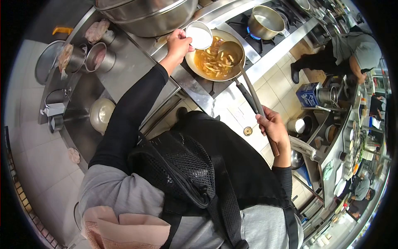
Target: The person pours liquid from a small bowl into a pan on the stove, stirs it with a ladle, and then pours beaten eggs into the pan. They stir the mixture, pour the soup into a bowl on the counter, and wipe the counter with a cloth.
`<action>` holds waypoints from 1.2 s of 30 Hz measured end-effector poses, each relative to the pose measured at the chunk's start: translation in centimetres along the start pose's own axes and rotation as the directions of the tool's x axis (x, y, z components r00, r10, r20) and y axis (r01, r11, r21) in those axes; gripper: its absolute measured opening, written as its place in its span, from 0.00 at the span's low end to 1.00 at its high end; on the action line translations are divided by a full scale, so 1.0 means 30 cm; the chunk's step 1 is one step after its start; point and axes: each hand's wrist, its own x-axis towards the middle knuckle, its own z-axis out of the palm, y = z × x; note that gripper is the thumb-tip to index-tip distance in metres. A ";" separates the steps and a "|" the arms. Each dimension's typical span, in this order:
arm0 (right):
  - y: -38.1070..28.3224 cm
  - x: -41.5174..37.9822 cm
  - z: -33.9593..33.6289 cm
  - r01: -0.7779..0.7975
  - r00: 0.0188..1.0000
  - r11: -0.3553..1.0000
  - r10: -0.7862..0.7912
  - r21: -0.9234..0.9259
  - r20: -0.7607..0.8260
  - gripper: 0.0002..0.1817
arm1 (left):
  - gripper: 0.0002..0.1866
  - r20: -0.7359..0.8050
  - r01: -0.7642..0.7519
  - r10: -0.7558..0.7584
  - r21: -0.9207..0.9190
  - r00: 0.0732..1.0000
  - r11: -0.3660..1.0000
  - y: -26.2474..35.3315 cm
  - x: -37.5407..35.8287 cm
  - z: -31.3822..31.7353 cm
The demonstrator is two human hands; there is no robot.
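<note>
My left hand is closed on the rim of a small round metal bowl with white contents, held over the left edge of a frying pan. In the pan lies brown sauce with pale strips of food. My right hand grips the long handle of a ladle, whose round head rests in the sauce at the pan's right side. Beneath the ladle, the pan's black handle points toward me.
A pot sits over a blue flame at the back right. A large steel vessel stands behind my left hand. Metal containers and a sink with a bowl are left. Another person stands at the right.
</note>
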 end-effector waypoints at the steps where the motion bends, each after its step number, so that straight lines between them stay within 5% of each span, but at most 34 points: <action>1: -0.002 0.000 -0.013 0.020 1.000 1.000 -0.021 -0.014 -0.015 0.23 | 0.12 0.006 0.000 0.000 0.000 1.000 1.000 -0.004 0.005 0.011; 10: 0.005 0.142 -0.024 0.149 0.984 0.964 -0.166 -0.222 -0.062 0.25 | 0.12 -0.048 -0.041 0.042 0.011 0.998 0.999 -0.028 0.031 0.051; 12: 0.068 0.218 0.002 0.204 0.955 0.883 -0.275 -0.424 -0.114 0.27 | 0.12 -0.005 0.123 -0.129 -0.262 0.992 0.957 -0.003 0.011 0.027; 14: 0.203 0.335 0.032 0.380 0.865 0.773 -0.492 -0.507 -0.101 0.26 | 0.14 0.018 0.190 -0.196 -0.331 0.981 0.924 -0.021 0.003 -0.003; 16: 0.168 0.327 0.079 0.185 0.972 0.895 -0.227 -0.407 -0.058 0.27 | 0.15 0.033 0.268 -0.280 -0.418 0.959 0.868 -0.002 -0.055 -0.039; 18: 0.152 0.297 0.101 0.048 0.993 0.998 -0.053 0.042 0.110 0.19 | 0.15 0.053 0.268 -0.275 -0.464 0.960 0.844 -0.016 -0.092 -0.095; 19: 0.139 0.272 0.101 0.037 0.993 0.999 -0.041 0.040 0.110 0.19 | 0.16 0.031 0.274 -0.293 -0.457 0.956 0.846 -0.019 -0.104 -0.122; 21: 0.108 0.225 0.100 -0.148 0.980 0.872 0.065 0.467 0.190 0.11 | 0.17 -0.005 0.257 -0.289 -0.446 0.957 0.857 0.005 -0.180 -0.175; 25: 0.071 0.160 0.056 -0.153 0.982 0.873 0.083 0.464 0.167 0.08 | 0.18 -0.106 0.225 -0.291 -0.409 0.951 0.884 -0.009 -0.288 -0.292; 32: -0.023 0.082 -0.003 0.057 0.998 0.997 -0.056 0.051 -0.021 0.14 | 0.17 -0.224 0.188 -0.306 -0.429 0.925 0.883 -0.072 -0.441 -0.419; 36: -0.061 0.087 -0.017 0.097 0.992 0.995 -0.099 -0.030 -0.080 0.19 | 0.16 -0.245 0.170 -0.293 -0.424 0.924 0.890 -0.086 -0.471 -0.435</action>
